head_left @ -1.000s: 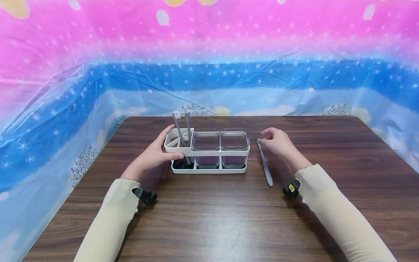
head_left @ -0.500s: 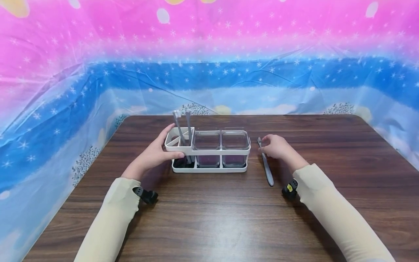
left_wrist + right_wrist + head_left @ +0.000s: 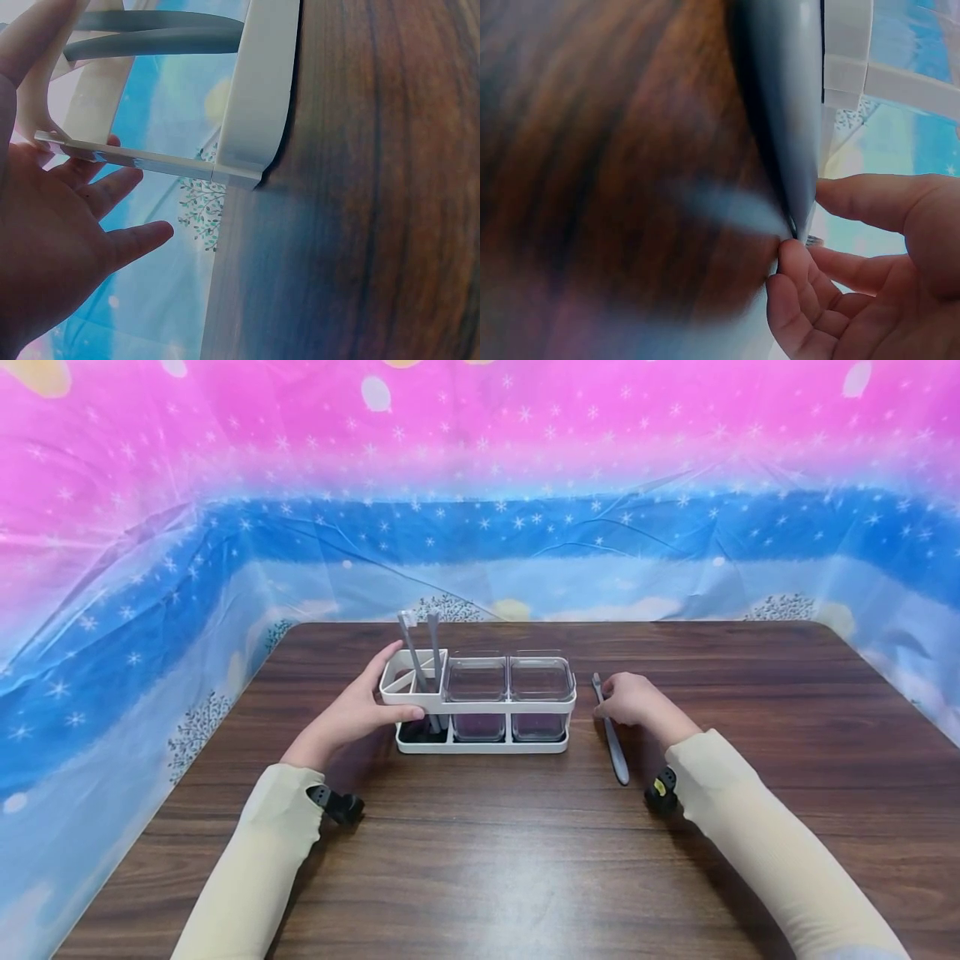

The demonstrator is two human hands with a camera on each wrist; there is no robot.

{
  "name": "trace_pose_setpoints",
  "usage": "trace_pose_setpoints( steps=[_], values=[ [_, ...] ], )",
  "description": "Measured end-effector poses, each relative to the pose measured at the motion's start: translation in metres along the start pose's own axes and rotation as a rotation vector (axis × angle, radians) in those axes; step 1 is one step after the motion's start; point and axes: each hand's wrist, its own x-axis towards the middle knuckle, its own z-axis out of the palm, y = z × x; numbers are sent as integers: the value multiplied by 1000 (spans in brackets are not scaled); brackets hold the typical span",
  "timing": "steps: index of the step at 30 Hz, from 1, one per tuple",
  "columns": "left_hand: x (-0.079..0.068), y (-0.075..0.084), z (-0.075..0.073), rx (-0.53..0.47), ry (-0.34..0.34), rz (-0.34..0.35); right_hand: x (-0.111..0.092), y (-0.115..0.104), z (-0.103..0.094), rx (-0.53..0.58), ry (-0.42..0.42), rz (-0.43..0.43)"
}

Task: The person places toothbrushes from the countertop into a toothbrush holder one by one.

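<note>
The toothbrush (image 3: 616,753) lies on the desk (image 3: 480,843), right of the rack (image 3: 480,707), long axis near to far, head far. My right hand (image 3: 630,700), the nearer, touches it from the right, fingers part-curled; I cannot tell whether they pinch. My left hand (image 3: 348,714) grips the rack.

Toothbrush handle (image 3: 791,82) (right wrist view) blurred, cropped at the top edge.

A screened-off tabletop workspace, room type unclear: snowflake-printed cloth (image 3: 480,452) surrounds the wood-grain table (image 3: 465,835) along far and side edges.
</note>
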Motion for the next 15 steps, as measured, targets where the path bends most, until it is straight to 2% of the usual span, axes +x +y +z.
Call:
trace_pose_setpoints(
  steps=[8, 15],
  values=[
    [1, 0, 0, -6, 5, 5, -1, -5, 1, -28, -53, 26],
    [2, -2, 0, -1, 8, 8, -4, -9, 0, -20, -54, 18]
  ],
)
